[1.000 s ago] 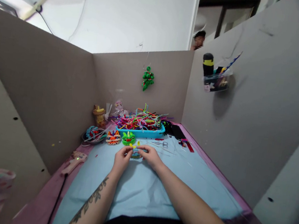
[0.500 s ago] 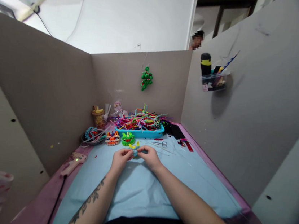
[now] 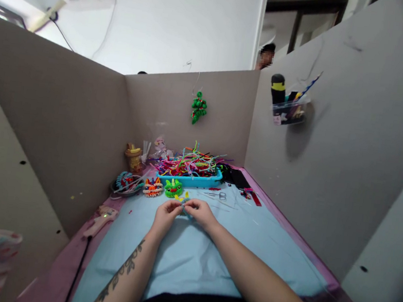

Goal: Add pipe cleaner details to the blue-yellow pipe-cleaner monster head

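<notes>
Between my fingertips is a small blue and yellow pipe-cleaner figure (image 3: 185,200), with yellow points sticking up at its top. My left hand (image 3: 168,211) pinches it from the left, and my right hand (image 3: 199,212) from the right; the fingers cover most of it. Just behind my hands sits a green pipe-cleaner animal head (image 3: 173,188) with a red mouth. Beside that, to the left, stands an orange and white pipe-cleaner head (image 3: 153,187).
Behind lies a blue tray (image 3: 205,181) heaped with colourful pipe cleaners (image 3: 192,163). Scissors (image 3: 222,196) rest at right. A pink glue gun (image 3: 99,222) with a cord and a bowl (image 3: 126,191) are at left. Grey partitions (image 3: 191,79) enclose the table; a person (image 3: 266,56) is beyond.
My fingers have drawn closer together around the blue and yellow figure, hiding more of its front. The view has shifted slightly; the other things on the table stay put.
</notes>
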`<state>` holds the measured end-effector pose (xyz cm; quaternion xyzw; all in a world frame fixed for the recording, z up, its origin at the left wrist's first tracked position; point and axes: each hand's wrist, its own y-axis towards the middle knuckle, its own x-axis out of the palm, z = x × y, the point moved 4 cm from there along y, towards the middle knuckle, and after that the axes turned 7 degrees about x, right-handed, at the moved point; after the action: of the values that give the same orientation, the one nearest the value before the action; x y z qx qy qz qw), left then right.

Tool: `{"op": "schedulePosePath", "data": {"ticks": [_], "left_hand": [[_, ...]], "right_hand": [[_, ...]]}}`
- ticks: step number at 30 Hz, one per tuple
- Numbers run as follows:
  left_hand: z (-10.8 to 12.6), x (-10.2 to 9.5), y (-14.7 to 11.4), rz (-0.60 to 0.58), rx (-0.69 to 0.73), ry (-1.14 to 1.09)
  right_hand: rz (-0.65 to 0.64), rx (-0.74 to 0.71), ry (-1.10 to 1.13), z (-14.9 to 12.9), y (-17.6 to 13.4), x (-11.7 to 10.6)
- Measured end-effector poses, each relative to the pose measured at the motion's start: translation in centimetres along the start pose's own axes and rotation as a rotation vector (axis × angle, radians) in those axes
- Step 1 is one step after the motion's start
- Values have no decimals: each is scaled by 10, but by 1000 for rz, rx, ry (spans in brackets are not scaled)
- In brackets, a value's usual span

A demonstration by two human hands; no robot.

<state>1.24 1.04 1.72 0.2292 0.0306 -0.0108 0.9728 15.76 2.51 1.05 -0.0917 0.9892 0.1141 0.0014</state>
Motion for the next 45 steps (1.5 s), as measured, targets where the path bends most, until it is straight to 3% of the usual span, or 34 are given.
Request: {"op": "schedulePosePath", "data": {"ticks": [7, 23, 32, 41, 45], "left_hand": [[6, 0, 0, -3, 61, 97], [6, 3, -1, -88, 82, 235], [10, 4, -4, -81, 90, 308], [3, 5, -2, -82, 38, 295], [-6, 5, -3, -97, -73, 214]], "right_hand": [[-102, 50, 49, 8, 1, 7], [-61, -19, -93, -2, -1, 0], [14, -76, -295, -8, -5, -1], [17, -314, -470, -21, -11, 4], [17, -432, -641, -24, -14, 6]]}}
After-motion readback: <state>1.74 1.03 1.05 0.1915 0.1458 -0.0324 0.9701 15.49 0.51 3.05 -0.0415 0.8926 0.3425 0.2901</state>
